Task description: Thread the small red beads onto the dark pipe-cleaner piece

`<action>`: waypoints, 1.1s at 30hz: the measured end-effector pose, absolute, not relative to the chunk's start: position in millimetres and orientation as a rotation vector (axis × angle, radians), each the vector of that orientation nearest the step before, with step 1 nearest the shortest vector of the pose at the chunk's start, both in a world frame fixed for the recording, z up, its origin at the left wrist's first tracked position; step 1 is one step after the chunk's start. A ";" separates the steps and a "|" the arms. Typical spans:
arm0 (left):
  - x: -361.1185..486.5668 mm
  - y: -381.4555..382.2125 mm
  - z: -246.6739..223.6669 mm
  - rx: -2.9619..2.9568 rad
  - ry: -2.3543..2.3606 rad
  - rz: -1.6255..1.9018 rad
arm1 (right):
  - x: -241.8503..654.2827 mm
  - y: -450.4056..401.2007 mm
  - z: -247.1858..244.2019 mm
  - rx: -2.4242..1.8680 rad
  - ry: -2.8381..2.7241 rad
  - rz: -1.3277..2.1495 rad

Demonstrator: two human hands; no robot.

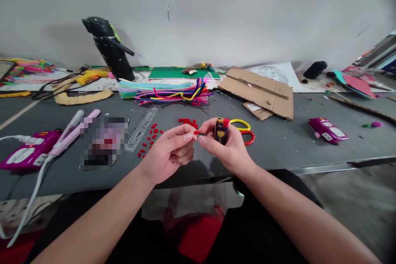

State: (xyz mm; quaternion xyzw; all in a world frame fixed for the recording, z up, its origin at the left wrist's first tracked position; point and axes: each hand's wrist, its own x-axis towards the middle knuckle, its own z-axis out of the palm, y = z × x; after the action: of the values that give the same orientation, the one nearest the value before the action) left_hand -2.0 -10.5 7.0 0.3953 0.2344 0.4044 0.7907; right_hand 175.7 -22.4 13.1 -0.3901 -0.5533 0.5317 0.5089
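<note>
My left hand (pixel 173 148) is closed, thumb and fingertips pinching a small red piece (pixel 196 133) that looks like fuzzy pipe cleaner. My right hand (pixel 227 148) is wrapped round a dark lighter (pixel 220 131) with a red top. Its thumb and forefinger tips meet the red piece from the other side. On the table left of my hands, small red pieces (pixel 151 132) lie scattered, and a red pile (pixel 188 123) sits just behind. Scissors (pixel 247 137) with yellow and red handles lie beyond my right hand, their blades hidden.
A clear ruler (pixel 140 132) and a blurred-out phone (pixel 105 144) lie left. Farther left, a pink hair straightener (pixel 72 134) touches a purple box (pixel 31 152). Behind are pipe cleaners (pixel 163 92), a black bottle (pixel 111 51) and cardboard (pixel 258 90). Another purple box (pixel 328 130) is right.
</note>
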 end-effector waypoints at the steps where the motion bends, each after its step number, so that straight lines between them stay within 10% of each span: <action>1: -2.2 -10.6 7.5 0.859 0.503 0.874 | 176.5 -21.5 12.2 -0.921 -1.311 1.309; 33: 2.0 -12.5 6.2 0.804 0.410 0.818 | 169.4 -22.8 -4.9 -0.742 -1.192 1.691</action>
State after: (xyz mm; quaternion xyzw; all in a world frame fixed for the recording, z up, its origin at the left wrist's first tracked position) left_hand 2.0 -12.5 6.2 0.3774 0.1923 0.3844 0.8203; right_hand 169.4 -22.8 -4.9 -0.3008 -0.4832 0.6853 0.4543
